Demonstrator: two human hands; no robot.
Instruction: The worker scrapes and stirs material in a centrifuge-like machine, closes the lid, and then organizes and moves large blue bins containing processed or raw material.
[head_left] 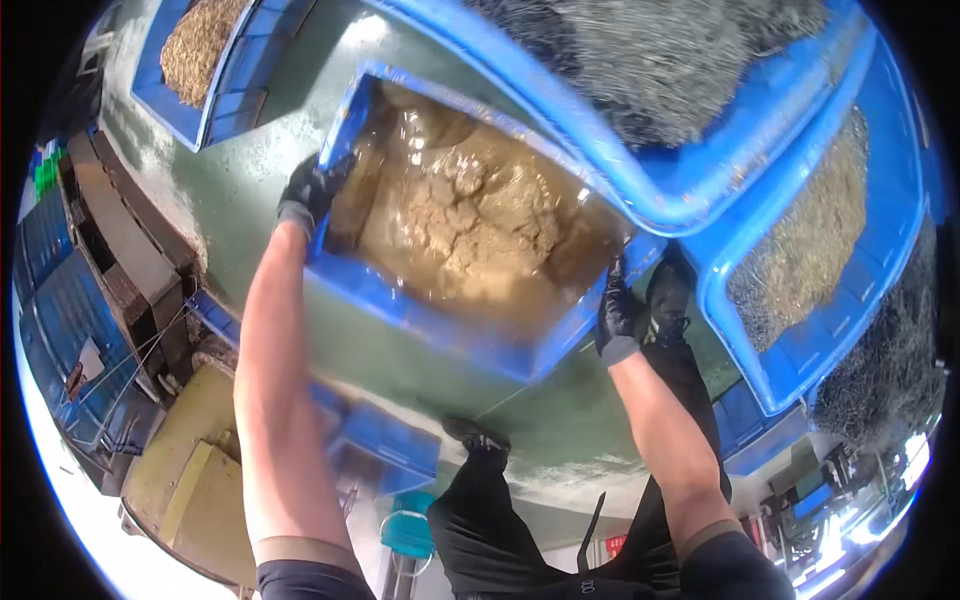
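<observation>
A rectangular blue tub lies between my arms, slightly blurred. Inside it are murky brown liquid and a cracked mound of wet, tan, sludge-like material; what this is cannot be told. My left hand, in a black glove with a grey cuff, is closed over the tub's left end rim. At the opposite end my right hand, gloved alike, grips the right rim, its fingertips partly hidden along the edge.
Large blue bins of thin grey metal-looking pieces and yellowish-grey pieces crowd the right. Another blue bin with tan pieces stands far left. A yellowish machine and a teal bucket are nearer, on the green floor.
</observation>
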